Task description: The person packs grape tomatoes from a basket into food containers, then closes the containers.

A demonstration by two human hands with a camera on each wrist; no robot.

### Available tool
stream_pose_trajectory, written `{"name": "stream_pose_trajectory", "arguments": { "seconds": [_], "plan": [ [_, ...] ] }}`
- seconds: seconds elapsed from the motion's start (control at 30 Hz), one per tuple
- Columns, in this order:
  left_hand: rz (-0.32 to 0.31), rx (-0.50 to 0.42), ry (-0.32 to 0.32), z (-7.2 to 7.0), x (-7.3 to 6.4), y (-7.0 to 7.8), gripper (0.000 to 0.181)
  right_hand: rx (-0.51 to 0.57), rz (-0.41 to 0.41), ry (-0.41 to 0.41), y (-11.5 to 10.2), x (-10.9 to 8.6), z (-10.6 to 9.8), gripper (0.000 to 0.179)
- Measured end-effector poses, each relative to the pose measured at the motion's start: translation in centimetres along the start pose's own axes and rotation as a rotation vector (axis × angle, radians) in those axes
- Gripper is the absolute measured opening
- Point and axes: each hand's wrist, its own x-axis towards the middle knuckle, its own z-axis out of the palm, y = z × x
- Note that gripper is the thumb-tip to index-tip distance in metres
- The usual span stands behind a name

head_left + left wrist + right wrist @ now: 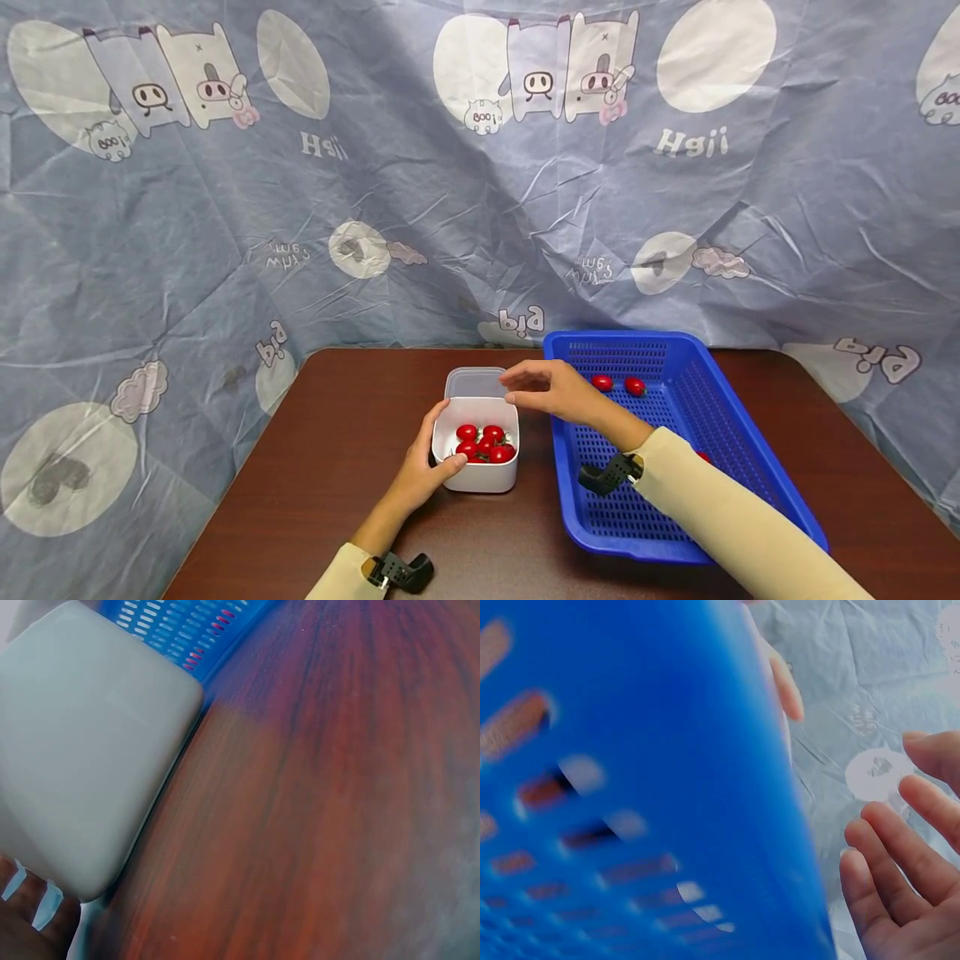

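Note:
A white square container (483, 478) with several cherry tomatoes (492, 434) inside stands on the table. My left hand (422, 468) grips its left side, the thumb over the front rim and a finger along the back left corner. In the left wrist view the container's side (90, 750) fills the upper left. My right hand (558, 393) hovers by the container's back right corner, palm turned inward. In the right wrist view its fingers (900, 859) are loosely spread and nothing shows between them. A translucent lid (472, 382) lies behind the container, partly hidden by it.
To the right, a blue perforated basket (570, 508) holds a few cherry tomatoes (635, 386); my right forearm passes over it. The brown table (300, 492) runs back to a hanging blue printed cloth (420, 192).

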Motion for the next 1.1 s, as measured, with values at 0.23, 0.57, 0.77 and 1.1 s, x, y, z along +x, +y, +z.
{"name": "stream_pose_trajectory", "arguments": {
  "seconds": [0.23, 0.57, 0.77, 1.1],
  "plan": [
    [0.006, 0.011, 0.015, 0.0, 0.0, 0.7, 0.082, -0.01, 0.031, 0.062, 0.4, -0.2, -1.7, 0.028],
    [0.005, 0.009, 0.013, 0.1, -0.1, 0.6, 0.082, -0.057, 0.08, 0.126, 0.4, -1.2, -3.3, 0.029],
    [-0.003, 0.022, 0.004, 0.1, -0.1, 0.6, 0.081, -0.064, 0.11, 0.137, -1.0, -2.2, -4.3, 0.03],
    [0.005, 0.008, 0.005, 0.1, -0.1, 0.7, 0.083, -0.109, 0.134, 0.165, 3.5, -2.5, -5.8, 0.037]
  ]
}}
